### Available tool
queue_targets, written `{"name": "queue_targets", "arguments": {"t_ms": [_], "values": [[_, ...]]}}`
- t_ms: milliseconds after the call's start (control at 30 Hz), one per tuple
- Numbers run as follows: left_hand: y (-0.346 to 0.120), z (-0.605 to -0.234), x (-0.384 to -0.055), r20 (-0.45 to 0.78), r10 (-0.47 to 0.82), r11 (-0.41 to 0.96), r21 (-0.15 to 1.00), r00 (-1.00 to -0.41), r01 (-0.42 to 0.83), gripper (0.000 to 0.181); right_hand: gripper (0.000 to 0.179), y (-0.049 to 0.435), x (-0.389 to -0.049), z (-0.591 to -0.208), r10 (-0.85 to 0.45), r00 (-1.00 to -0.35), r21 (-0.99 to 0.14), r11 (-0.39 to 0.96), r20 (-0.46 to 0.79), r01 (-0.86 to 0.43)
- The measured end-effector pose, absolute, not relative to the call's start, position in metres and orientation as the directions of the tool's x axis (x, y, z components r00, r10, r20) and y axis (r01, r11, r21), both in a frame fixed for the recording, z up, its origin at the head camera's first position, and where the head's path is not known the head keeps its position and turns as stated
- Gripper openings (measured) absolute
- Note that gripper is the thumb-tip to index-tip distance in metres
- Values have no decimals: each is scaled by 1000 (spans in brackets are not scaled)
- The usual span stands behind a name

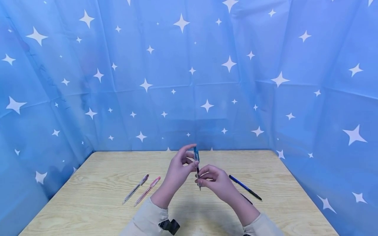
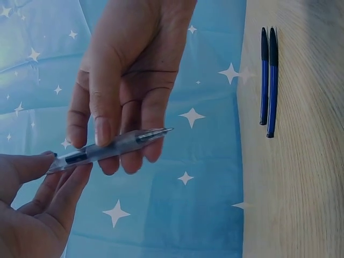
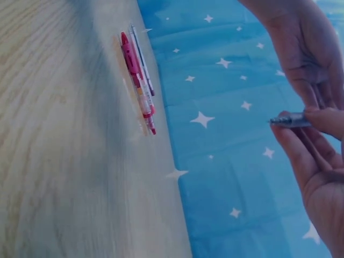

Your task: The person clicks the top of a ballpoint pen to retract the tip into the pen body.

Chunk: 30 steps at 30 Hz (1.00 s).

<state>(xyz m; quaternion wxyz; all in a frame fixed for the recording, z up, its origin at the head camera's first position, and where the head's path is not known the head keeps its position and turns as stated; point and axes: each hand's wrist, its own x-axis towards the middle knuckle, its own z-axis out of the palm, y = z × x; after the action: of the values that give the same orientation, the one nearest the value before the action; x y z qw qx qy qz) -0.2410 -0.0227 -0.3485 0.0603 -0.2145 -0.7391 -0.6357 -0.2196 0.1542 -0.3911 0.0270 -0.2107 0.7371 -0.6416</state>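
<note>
A clear-barrelled ballpoint pen [image 1: 196, 156] with a teal top and clip stands nearly upright above the table, point down. My left hand [image 1: 177, 168] pinches its upper part, the index fingertip resting on the top end. Lower down, my right hand [image 1: 218, 184] pinches the barrel between thumb and fingers. In the left wrist view the pen [image 2: 121, 146] shows a fine tip sticking out beyond the right fingers. The right wrist view shows only the tip end of the pen [image 3: 290, 120]; fingers hide the rest.
On the wooden table [image 1: 112, 167], left of my hands, lie a dark purple-topped clear pen [image 1: 136, 189] and a pink pen [image 1: 147, 191]. To the right are two blue-and-black pens [image 1: 245, 187], one partly behind my right forearm. Starred blue cloth [image 1: 189, 114] hangs around the table.
</note>
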Motion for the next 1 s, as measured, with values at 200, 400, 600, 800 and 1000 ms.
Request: {"name": "queue_targets", "arguments": {"t_ms": [200, 400, 600, 800, 1000], "values": [[-27, -353, -239, 350, 270, 94, 917, -897, 387, 48, 17, 153, -218, -395, -382, -894, -954, 84, 235, -287], [-29, -352, -238, 344, 282, 71, 923, -896, 377, 45, 16, 153, -218, -395, -388, -892, -954, 85, 233, -287], [-30, -350, -237, 326, 289, 62, 932, -900, 357, 44, 15, 154, -217, -393, -390, -892, -954, 93, 229, -286], [-30, -348, -235, 321, 288, 53, 935, -902, 350, 43, 15, 154, -217, -391, -403, -884, -950, 93, 238, -299], [-30, -348, -236, 327, 284, 46, 934, -902, 353, 43, 16, 155, -217, -392, -413, -878, -947, 100, 241, -307]]}}
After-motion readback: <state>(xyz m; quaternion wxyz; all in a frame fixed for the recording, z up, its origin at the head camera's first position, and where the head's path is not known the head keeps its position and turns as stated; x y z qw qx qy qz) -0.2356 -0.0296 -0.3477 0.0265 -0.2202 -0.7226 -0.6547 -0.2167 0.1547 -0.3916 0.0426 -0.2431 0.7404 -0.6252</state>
